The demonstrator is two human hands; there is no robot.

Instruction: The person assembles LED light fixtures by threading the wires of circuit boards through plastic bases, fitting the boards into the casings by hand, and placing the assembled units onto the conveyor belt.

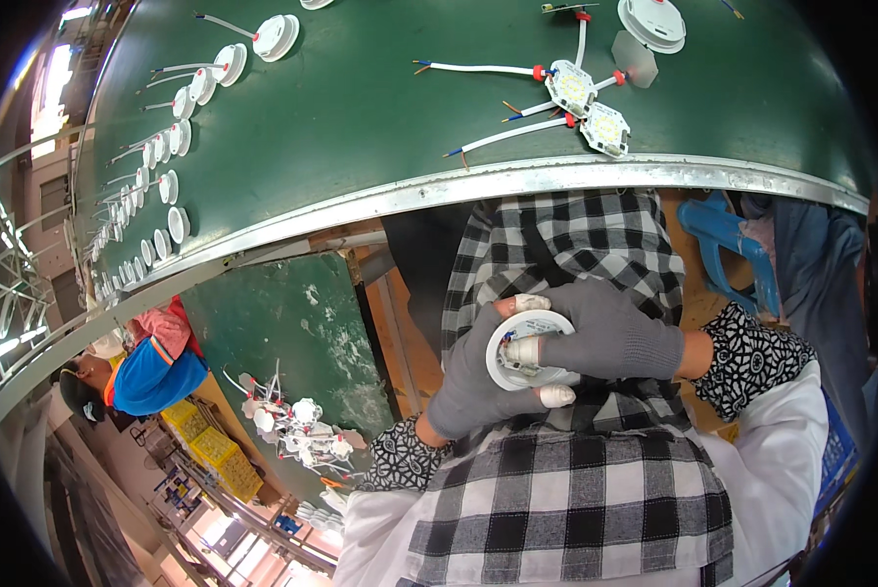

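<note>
A round white lamp housing [547, 320] sits between my hands, above my lap, with its hollow side turned up. My left hand [470, 380], in a grey fingerless glove, wraps round its left and lower side. My right hand [615, 338], gloved likewise, reaches over from the right, and a taped fingertip presses inside the housing. White tape covers several fingertips. Small parts and a bit of blue wire show inside; my fingers hide the rest. On the bench beyond lie an LED board [569, 88] and another LED board [606, 130], with white cables and red connectors.
The green bench [380, 127] has a metal edge [410, 197] close beyond my hands. Finished-looking round lamps [277, 37] line its left side. A lower green table [273, 313] bears a heap of lamp parts [307, 430]. A co-worker [155, 377] sits far left; a blue stool [728, 245] stands right.
</note>
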